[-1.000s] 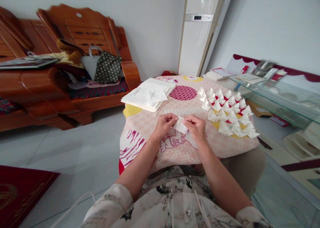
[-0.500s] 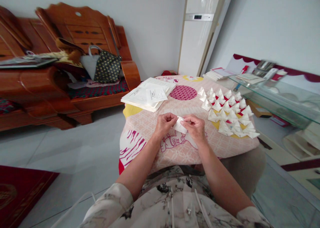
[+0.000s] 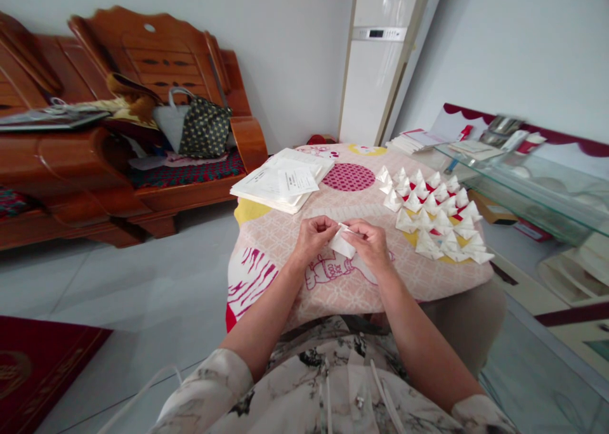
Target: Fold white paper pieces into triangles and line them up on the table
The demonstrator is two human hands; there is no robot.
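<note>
A small piece of folded white paper (image 3: 342, 243) is pinched between my two hands above the near part of the table. My left hand (image 3: 314, 238) is closed on its left edge. On the other side, my right hand (image 3: 370, 242) grips the upper right edge with thumb and fingers. The paper's finer folds are too small to make out. Several folded white paper boats (image 3: 431, 209) stand in rows to the right of my right hand. Beyond my left hand lies a stack of printed paper sheets (image 3: 280, 179), with a smaller slip on top.
A patterned cloth (image 3: 266, 256) covers the round table. To the right is a glass-topped cabinet (image 3: 533, 186) bearing cups and a metal pot. Booklets (image 3: 416, 139) lie at the table's far right. A wooden sofa (image 3: 190, 193) with bags stands at left.
My right hand has shifted slightly left and down along the paper, and the paper has tilted a little. My left hand stays almost in place.
</note>
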